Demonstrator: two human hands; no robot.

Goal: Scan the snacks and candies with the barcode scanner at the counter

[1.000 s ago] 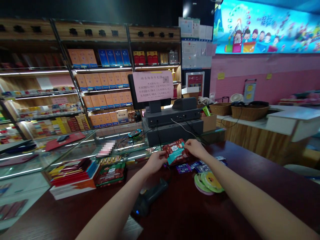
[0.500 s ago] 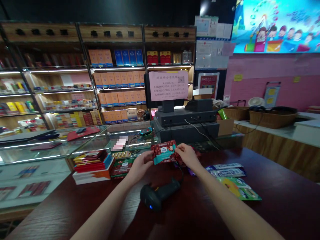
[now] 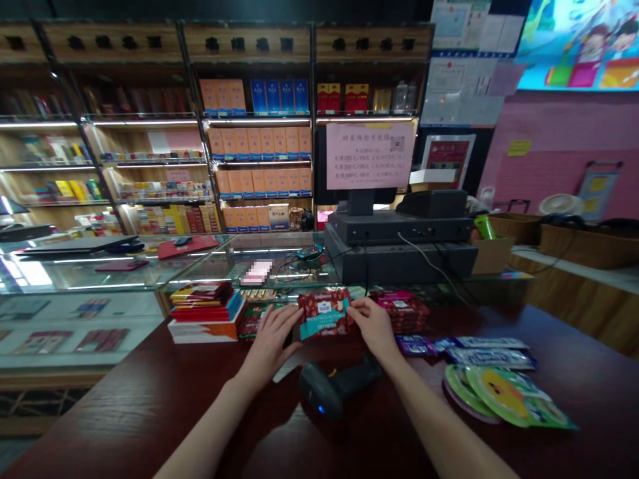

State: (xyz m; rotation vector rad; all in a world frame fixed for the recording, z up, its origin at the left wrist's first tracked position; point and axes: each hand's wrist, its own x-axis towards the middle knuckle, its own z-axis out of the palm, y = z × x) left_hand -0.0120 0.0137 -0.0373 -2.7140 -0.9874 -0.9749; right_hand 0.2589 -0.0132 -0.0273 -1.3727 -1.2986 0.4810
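Observation:
A red-brown and teal chocolate packet [image 3: 325,314] with hazelnut pictures stands nearly upright over the dark counter, its front towards me. My right hand [image 3: 373,327] pinches its right edge between thumb and fingers. Stretched out at the packet's left edge, the fingers of my left hand [image 3: 272,340] are apart; whether they touch it I cannot tell. Below both hands a black barcode scanner [image 3: 324,392] lies on the counter, a blue light glowing on it. Similar red packets [image 3: 399,307] are stacked behind my right hand. A dark green packet [image 3: 251,319] lies partly hidden behind my left hand.
Left of my hands is a pile of red and yellow packs [image 3: 204,303] on a white-and-orange box [image 3: 200,330]. To the right lie blue wrapped sticks [image 3: 492,357] and round green packs [image 3: 502,392]. A till screen [image 3: 369,156] rises behind, beyond it stocked shelves [image 3: 259,163].
The view has swung left and dipped slightly. The packet has come lower towards the counter. My left hand's fingers have loosened and spread, while my right hand keeps its pinch.

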